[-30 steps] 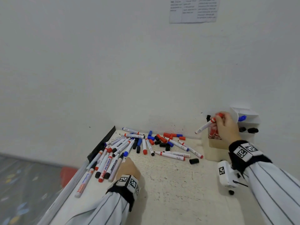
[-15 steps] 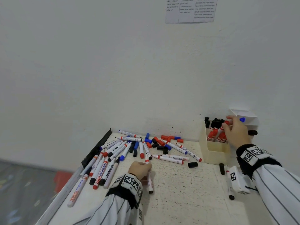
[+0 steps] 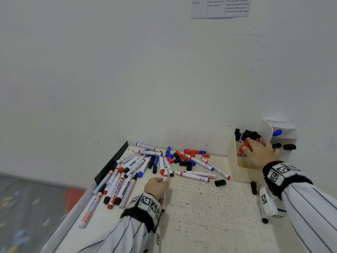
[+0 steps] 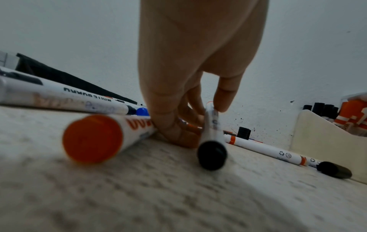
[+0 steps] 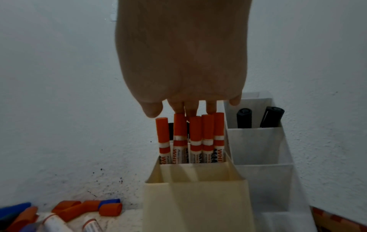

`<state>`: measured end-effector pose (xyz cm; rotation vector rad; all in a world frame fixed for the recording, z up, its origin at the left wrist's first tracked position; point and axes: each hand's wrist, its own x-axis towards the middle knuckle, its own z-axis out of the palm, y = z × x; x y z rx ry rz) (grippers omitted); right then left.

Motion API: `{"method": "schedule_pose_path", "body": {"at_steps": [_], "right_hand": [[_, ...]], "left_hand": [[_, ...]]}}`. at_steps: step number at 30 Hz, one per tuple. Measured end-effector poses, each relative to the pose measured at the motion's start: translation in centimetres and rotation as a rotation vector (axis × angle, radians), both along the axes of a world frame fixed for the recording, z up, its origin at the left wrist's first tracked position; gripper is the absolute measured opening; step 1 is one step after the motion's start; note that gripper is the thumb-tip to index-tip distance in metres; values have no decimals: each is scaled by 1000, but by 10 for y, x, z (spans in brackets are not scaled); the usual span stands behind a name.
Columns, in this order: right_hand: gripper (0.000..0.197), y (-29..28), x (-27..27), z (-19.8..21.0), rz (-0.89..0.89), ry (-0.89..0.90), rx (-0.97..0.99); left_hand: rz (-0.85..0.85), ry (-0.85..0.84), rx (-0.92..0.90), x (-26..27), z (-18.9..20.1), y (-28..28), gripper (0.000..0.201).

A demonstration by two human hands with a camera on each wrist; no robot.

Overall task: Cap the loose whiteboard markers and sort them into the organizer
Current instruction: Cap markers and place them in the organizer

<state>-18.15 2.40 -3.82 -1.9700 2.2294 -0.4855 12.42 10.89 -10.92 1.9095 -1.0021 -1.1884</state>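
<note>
Loose whiteboard markers [image 3: 127, 172] and caps [image 3: 184, 157] lie in a heap at the back of the white table [image 3: 200, 216]. My left hand [image 3: 156, 185] pinches a white marker [image 4: 211, 138] between thumb and fingers; the marker's black end faces the wrist camera and its nib end [image 3: 165, 175] pokes out ahead of the hand. My right hand [image 3: 255, 150] is over the cream organizer [image 3: 237, 167], fingertips [image 5: 178, 109] straight down on the tops of the red-capped markers [image 5: 195, 130] standing in its back compartment. Nothing is pinched between thumb and fingers there.
A white organizer [image 5: 258, 149] beside the cream one holds black markers [image 5: 244, 117] and a blue one [image 3: 277, 132]. A black cap [image 3: 220, 182] and a black marker [image 3: 253, 188] lie near the cream organizer. A black strip [image 3: 111, 161] lines the table's left edge.
My right hand brought a red marker down into the cream organizer's compartment and now rests on the caps. My left hand left the pile's left side and took hold of a marker.
</note>
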Motion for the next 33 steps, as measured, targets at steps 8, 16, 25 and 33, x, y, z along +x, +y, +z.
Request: {"method": "schedule_pose_path", "body": {"at_steps": [8, 16, 25, 33], "right_hand": [[16, 8, 20, -1, 134, -261, -366], [45, 50, 51, -39, 260, 43, 573], [48, 65, 55, -66, 204, -123, 404], [40, 70, -51, -66, -314, 150, 414]], "left_hand": [[-110, -69, -56, -17, 0, -1, 39], [-204, -130, -126, -36, -3, -6, 39], [-259, -222, -97, -43, -9, -6, 34], [-228, -262, -124, -44, -11, -7, 32]]}}
